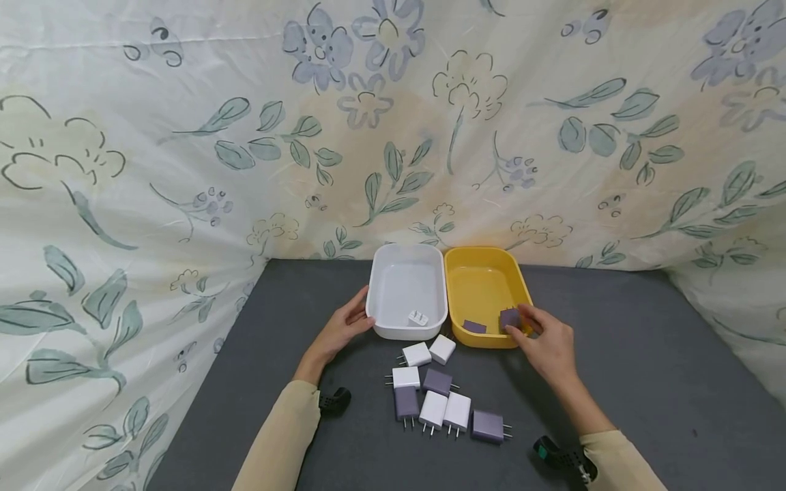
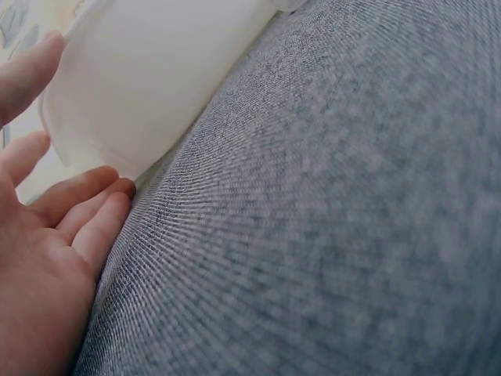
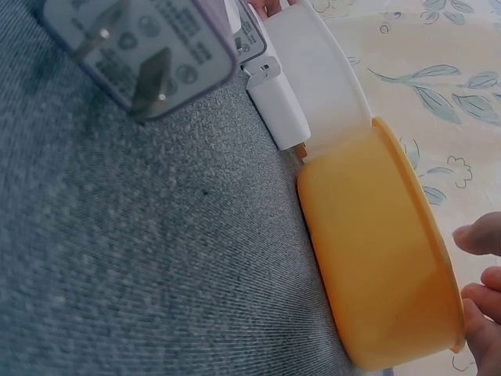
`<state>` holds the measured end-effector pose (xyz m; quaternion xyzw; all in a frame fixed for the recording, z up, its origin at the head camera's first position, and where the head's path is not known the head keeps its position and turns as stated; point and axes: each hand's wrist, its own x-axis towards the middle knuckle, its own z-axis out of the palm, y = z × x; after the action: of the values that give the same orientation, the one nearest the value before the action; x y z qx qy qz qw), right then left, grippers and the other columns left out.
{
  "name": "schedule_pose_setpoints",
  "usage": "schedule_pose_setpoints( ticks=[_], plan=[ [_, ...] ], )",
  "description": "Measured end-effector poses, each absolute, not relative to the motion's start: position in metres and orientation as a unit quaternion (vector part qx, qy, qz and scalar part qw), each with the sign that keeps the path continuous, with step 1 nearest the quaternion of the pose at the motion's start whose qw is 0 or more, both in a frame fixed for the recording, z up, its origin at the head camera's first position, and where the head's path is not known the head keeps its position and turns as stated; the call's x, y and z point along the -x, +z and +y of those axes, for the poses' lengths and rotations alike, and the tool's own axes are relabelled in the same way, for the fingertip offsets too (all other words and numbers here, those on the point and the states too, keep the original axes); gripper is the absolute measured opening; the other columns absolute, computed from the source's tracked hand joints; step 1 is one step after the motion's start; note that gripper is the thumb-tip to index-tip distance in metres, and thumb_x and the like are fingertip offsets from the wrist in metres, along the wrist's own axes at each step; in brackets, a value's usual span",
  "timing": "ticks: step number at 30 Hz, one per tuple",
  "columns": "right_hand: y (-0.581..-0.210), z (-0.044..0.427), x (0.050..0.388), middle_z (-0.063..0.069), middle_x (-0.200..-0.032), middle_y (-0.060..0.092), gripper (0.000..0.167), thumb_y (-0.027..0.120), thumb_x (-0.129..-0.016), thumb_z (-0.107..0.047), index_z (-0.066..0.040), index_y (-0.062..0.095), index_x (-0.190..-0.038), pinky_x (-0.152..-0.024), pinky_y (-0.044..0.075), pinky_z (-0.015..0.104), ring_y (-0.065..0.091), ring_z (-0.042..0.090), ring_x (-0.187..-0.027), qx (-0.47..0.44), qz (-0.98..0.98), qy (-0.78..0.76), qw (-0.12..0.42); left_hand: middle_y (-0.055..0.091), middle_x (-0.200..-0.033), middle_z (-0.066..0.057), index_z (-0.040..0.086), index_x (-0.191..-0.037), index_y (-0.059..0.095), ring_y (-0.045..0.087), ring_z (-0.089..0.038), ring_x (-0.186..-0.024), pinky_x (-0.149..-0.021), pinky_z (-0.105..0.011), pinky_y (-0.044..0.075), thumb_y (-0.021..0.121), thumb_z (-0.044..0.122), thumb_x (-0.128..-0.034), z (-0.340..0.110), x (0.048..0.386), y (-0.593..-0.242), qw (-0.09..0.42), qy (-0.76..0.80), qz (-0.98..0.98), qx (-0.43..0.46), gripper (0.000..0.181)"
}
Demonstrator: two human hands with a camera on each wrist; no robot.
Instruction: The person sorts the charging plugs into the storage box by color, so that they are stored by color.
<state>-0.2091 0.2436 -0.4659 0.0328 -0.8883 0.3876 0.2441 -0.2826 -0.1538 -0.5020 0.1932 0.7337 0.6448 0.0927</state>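
Note:
My right hand [image 1: 550, 346] reaches over the near right corner of the yellow bin [image 1: 485, 283], pinching a purple charger [image 1: 510, 318] between thumb and fingers inside it. Another purple charger [image 1: 475, 327] lies in that bin. In the right wrist view the bin's wall hides the held charger. At the left side of the white bin [image 1: 405, 279], my left hand [image 1: 336, 334] touches the outer wall and rim with fairly straight fingers, as the left wrist view also shows. One white charger [image 1: 419, 318] lies inside the white bin.
The two bins stand side by side on a dark grey table [image 1: 307, 293]. In front of them lie several white chargers [image 1: 457, 411] and purple chargers [image 1: 488, 426], prongs showing. A floral cloth [image 1: 393, 136] hangs behind the table.

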Motion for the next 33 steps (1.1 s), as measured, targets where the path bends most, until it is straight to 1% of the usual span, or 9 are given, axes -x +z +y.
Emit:
schedule_pose_setpoints(
  ticks=[2,4,7,9,16,21,27,29,33],
  plan=[
    [-0.466,0.244,0.209,0.024,-0.116,0.068,0.047,0.082,-0.077,-0.008,0.005,0.066,-0.119,-0.081,0.051,0.027,0.068,0.038,-0.103,-0.037,-0.887,0.39,0.245,0.045,-0.15,-0.012,0.028,-0.155,0.026,0.045,-0.028,-0.138,-0.107,-0.035,0.045,0.063,0.016,-0.0954,-0.154,0.282,-0.502,0.091,0.644,0.735,-0.193,0.072],
    [-0.466,0.244,0.208,0.024,-0.115,0.069,0.047,0.083,-0.076,-0.008,0.005,0.066,-0.119,-0.081,0.05,0.017,0.068,0.038,-0.103,-0.042,-0.885,0.394,0.246,0.045,-0.15,-0.012,0.029,-0.155,0.026,0.046,-0.028,-0.137,-0.108,-0.036,0.044,0.063,0.016,-0.0955,-0.153,0.282,-0.502,0.089,0.64,0.738,-0.191,0.072],
    [-0.466,0.244,0.206,0.024,-0.113,0.069,0.047,0.084,-0.075,-0.007,0.005,0.067,-0.117,-0.08,0.044,0.002,0.069,0.037,-0.1,-0.05,-0.883,0.391,0.254,0.044,-0.151,-0.013,0.029,-0.155,0.025,0.045,-0.029,-0.138,-0.108,-0.037,0.044,0.063,0.016,-0.0958,-0.153,0.283,-0.502,0.089,0.641,0.737,-0.192,0.071],
    [-0.466,0.243,0.205,0.023,-0.112,0.07,0.047,0.084,-0.074,-0.006,0.004,0.068,-0.116,-0.078,0.04,-0.004,0.07,0.036,-0.099,-0.054,-0.882,0.389,0.26,0.044,-0.151,-0.012,0.029,-0.155,0.025,0.045,-0.029,-0.138,-0.109,-0.037,0.044,0.062,0.016,-0.0959,-0.153,0.284,-0.503,0.089,0.641,0.737,-0.193,0.071],
    [-0.465,0.239,0.199,0.023,-0.113,0.069,0.047,0.084,-0.074,-0.005,0.003,0.068,-0.117,-0.08,0.045,0.003,0.07,0.036,-0.097,-0.069,-0.886,0.383,0.254,0.044,-0.151,-0.012,0.03,-0.155,0.025,0.045,-0.029,-0.138,-0.109,-0.039,0.043,0.063,0.016,-0.0953,-0.154,0.285,-0.503,0.09,0.642,0.736,-0.194,0.072],
    [-0.466,0.237,0.195,0.022,-0.114,0.069,0.048,0.084,-0.073,-0.003,0.004,0.067,-0.117,-0.081,0.038,-0.005,0.07,0.035,-0.098,-0.084,-0.883,0.386,0.254,0.046,-0.149,-0.012,0.029,-0.155,0.026,0.046,-0.029,-0.137,-0.109,-0.043,0.042,0.064,0.017,-0.0949,-0.153,0.285,-0.504,0.089,0.641,0.738,-0.193,0.072],
    [-0.465,0.234,0.189,0.018,-0.112,0.07,0.048,0.084,-0.071,0.001,0.003,0.068,-0.115,-0.084,0.04,-0.003,0.069,0.03,-0.096,-0.103,-0.871,0.397,0.272,0.044,-0.151,-0.012,0.028,-0.155,0.026,0.045,-0.028,-0.138,-0.11,-0.043,0.041,0.064,0.016,-0.0948,-0.153,0.284,-0.503,0.09,0.642,0.737,-0.192,0.073],
    [-0.464,0.233,0.187,0.016,-0.111,0.071,0.047,0.085,-0.07,0.002,0.002,0.068,-0.114,-0.084,0.042,-0.002,0.07,0.024,-0.095,-0.109,-0.867,0.399,0.279,0.043,-0.152,-0.012,0.028,-0.155,0.025,0.044,-0.029,-0.138,-0.11,-0.042,0.041,0.064,0.015,-0.095,-0.153,0.285,-0.503,0.092,0.645,0.734,-0.191,0.073],
    [-0.462,0.231,0.183,0.015,-0.108,0.072,0.047,0.085,-0.068,0.003,0.001,0.069,-0.112,-0.083,0.045,0.001,0.067,0.0,-0.095,-0.124,-0.855,0.412,0.288,0.041,-0.153,-0.013,0.028,-0.156,0.023,0.042,-0.029,-0.14,-0.112,-0.044,0.039,0.063,0.013,-0.0956,-0.153,0.285,-0.503,0.097,0.648,0.732,-0.188,0.073]
  ],
)
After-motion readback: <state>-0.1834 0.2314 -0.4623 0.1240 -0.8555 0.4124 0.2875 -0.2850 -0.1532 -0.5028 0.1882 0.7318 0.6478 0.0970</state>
